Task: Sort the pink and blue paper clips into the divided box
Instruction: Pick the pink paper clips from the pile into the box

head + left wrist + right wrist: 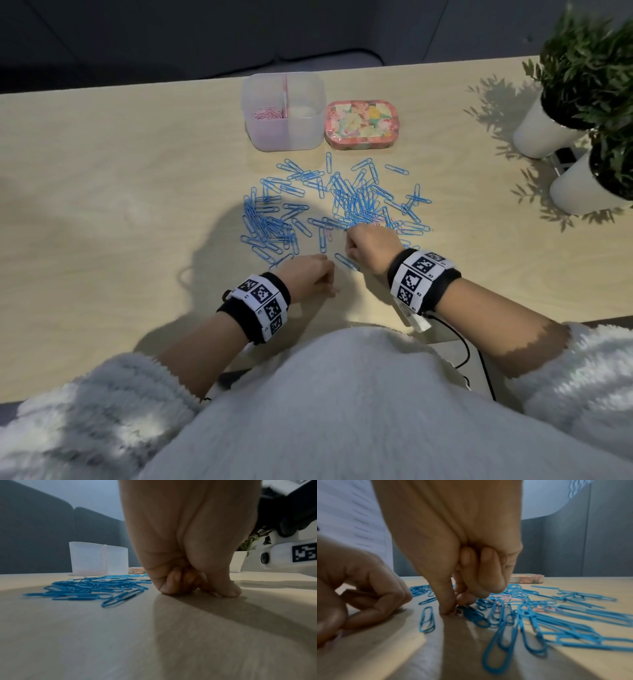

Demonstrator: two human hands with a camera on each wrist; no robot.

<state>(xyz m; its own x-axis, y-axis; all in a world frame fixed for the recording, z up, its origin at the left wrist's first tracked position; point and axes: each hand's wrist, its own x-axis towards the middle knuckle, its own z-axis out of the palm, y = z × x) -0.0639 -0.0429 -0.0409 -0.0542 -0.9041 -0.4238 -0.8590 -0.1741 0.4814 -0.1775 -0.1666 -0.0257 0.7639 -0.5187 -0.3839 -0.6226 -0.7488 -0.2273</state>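
Blue paper clips (349,202) lie scattered over the middle of the table, with a few pink clips (503,596) mixed into the right-hand heap. The translucent divided box (310,137) stands behind them; pink clips (269,113) lie in its left compartment, and the right one looks bare. My right hand (352,240) is at the near edge of the heap. Its thumb and forefinger pinch a small pink clip (455,611) against the table. My left hand (325,284) rests on the table just left of it, fingers curled in, nothing seen in it.
A flowered tin (361,125) sits right of the box. Two potted plants in white pots (544,130) (582,185) stand at the far right. A cable (462,346) hangs over the table's front edge by my right wrist.
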